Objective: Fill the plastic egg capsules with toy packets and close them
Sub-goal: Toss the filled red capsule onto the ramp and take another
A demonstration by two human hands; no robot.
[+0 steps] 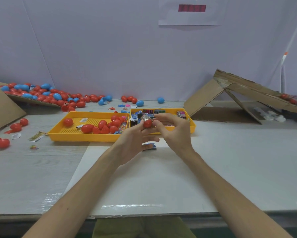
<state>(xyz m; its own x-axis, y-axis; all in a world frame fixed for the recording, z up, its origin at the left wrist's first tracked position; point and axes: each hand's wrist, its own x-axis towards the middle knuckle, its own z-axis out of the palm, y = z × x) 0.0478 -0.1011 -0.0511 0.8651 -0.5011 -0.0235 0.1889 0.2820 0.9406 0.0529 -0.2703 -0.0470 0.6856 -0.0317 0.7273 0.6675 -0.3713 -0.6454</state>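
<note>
Red plastic – an open capsule half (147, 124) – sat pinched between the thumb and fingertips of the left hand (130, 141), its rim turned up and away from the person. A crinkled, shiny toy packet (145, 117) stuck out of it, only partly inside. The right hand (173, 129) met it from the other side, with curled fingers and thumb closed on the packet's exposed end. Both hands were raised above the middle of the worktop (230, 160), just in front of two yellow trays.

The left tray (79, 136) held red capsules (102, 124) gathered towards its right end. The right tray (193, 126) held printed packets (148, 111), touching it edge to edge. A small blue packet (151, 146) lay flat on the worktop below the hands.

At the far left corner a heap of red and blue capsules (41, 95) spilled off a cardboard sheet towards the back edge. At the far right corner stood a sloped cardboard ramp (204, 98) – taped and propped up like a tent.
</note>
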